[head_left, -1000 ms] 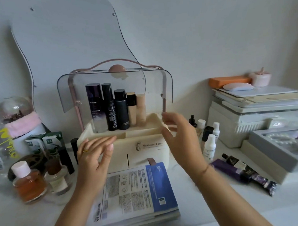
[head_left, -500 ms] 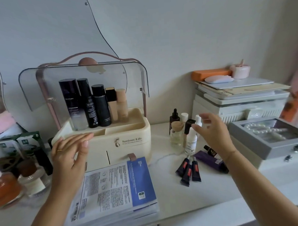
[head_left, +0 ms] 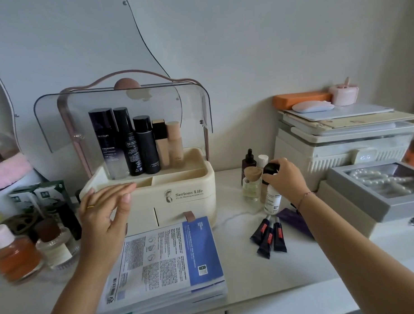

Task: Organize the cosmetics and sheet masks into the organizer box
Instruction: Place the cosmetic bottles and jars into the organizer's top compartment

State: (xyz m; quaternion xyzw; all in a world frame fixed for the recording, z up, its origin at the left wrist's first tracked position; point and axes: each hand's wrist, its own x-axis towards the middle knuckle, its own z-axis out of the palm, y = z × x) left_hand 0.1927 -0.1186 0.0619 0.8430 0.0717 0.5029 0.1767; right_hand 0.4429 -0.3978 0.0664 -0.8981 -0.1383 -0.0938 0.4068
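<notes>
Black-capped bottle (head_left: 269, 167) in curled right hand (head_left: 287, 177)

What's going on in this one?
A person is sorting cosmetics on a table. The right hand grips the black cap of a white bottle standing among small bottles right of the organizer. The left hand hovers open before the organizer, holding nothing. The lid is raised and five tall bottles stand in the back compartment. The sheet masks lie stacked in front, and three tubes lie on the table, not yet packed.
</notes>
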